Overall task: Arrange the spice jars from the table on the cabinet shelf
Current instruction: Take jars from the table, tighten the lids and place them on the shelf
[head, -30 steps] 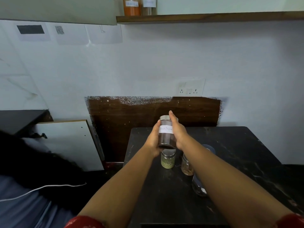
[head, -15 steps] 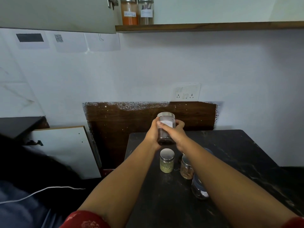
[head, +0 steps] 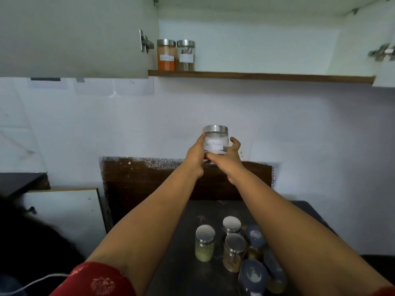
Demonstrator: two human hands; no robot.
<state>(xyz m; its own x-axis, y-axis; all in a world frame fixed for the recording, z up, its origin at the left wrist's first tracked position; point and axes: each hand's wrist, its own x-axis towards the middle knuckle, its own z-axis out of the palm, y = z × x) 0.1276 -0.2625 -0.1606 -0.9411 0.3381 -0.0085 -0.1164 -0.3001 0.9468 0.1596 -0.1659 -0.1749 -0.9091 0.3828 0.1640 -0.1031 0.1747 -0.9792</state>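
A glass pepper jar [head: 215, 140] with a steel lid and a white label is held up in front of the wall, well above the black table [head: 183, 272]. My left hand [head: 195, 157] grips its left side and my right hand [head: 226, 159] grips its lower right. On the cabinet shelf [head: 277, 77] stand an orange spice jar [head: 166, 54] and a brown spice jar [head: 185, 55], at its left end. Several more jars stay on the table: a green-filled jar [head: 204, 243], a tan-filled jar [head: 234, 253] and others behind my right arm.
The open cabinet door [head: 72, 37] hangs at the upper left, its hinge beside the shelf jars. Another door [head: 386, 52] is at the far right. The shelf stretch right of the two jars is bare. A white panel [head: 64, 212] leans left of the table.
Both hands have lifted the pepper jar from just above the table jars up toward the shelf. The camera has tilted up, showing the cabinet interior.
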